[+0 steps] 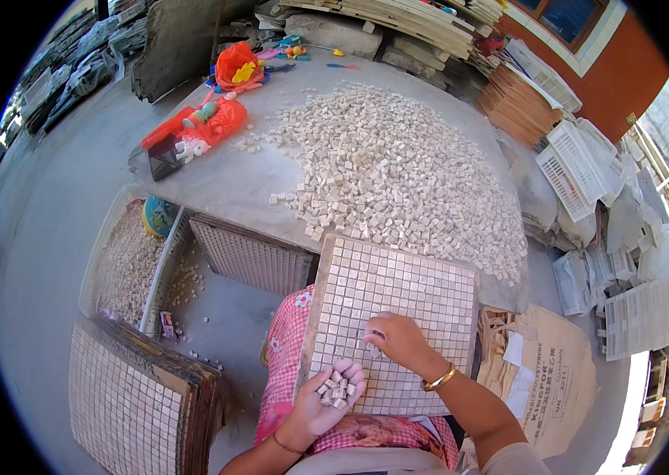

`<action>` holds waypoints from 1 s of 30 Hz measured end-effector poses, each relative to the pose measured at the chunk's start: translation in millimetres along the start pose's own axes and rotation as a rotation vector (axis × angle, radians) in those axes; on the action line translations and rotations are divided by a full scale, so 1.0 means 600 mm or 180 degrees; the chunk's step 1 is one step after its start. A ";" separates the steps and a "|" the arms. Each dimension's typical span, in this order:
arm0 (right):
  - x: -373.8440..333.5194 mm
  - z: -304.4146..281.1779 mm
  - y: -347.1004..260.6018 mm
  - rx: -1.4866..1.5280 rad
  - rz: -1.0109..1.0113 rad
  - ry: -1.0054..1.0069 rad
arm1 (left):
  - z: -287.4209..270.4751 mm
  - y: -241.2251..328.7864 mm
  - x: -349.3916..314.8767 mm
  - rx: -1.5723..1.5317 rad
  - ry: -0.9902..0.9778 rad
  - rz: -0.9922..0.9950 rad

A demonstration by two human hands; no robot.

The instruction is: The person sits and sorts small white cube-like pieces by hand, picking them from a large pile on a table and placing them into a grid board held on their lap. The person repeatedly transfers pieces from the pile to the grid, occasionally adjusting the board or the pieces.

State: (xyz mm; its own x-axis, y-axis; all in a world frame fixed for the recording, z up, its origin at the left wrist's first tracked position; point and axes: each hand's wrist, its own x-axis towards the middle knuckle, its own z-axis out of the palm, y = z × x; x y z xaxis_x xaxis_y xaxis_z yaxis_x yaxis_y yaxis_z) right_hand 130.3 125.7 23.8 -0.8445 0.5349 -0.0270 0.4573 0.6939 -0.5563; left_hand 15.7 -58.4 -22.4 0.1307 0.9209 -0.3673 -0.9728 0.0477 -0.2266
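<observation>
My left hand (325, 402) is cupped palm up, with a small heap of pale stone mosaic tiles (335, 391) in it. Across my lap lies a tilted square board (398, 293), its grid largely filled with pale square tiles. Over the lower middle of that board, my right hand (399, 339) has its fingers curled together, pointing down. Small stone tiles (372, 349) show at its fingertips, partly hidden by the fingers. My left hand rests by the board's lower left edge.
A wide pile of loose tiles (406, 170) covers the table (216, 178) ahead. Left stand a white bin of chips (125, 261) and stacked tiled boards (125, 388); another grid board (247, 257) leans under the table. Red bags (228, 119), a paper sack (560, 380) and white crates (576, 166) surround.
</observation>
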 end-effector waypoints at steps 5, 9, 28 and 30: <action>-0.002 -0.002 0.005 -0.0026 -0.0065 0.0041 | 0.016 0.003 -0.011 -0.0022 -0.0016 0.0132; -0.006 0.003 -0.004 0.0132 -0.0300 0.0115 | 0.014 0.010 -0.010 -0.0067 0.0028 0.0258; -0.014 0.015 -0.028 -0.0191 0.0133 0.0504 | 0.021 0.017 -0.016 0.0015 -0.0123 0.0317; -0.012 0.012 -0.037 -0.0214 0.0193 0.0508 | 0.017 0.019 -0.019 -0.0040 -0.0096 0.0323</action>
State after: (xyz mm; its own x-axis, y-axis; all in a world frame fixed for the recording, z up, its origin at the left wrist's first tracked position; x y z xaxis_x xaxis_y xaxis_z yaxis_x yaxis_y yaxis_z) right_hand 124.4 102.7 30.4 -0.7622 0.6428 0.0764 0.5282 0.6857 -0.5008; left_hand 1.5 -64.4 -11.7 0.0254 0.9320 -0.3615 -0.9782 -0.0513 -0.2010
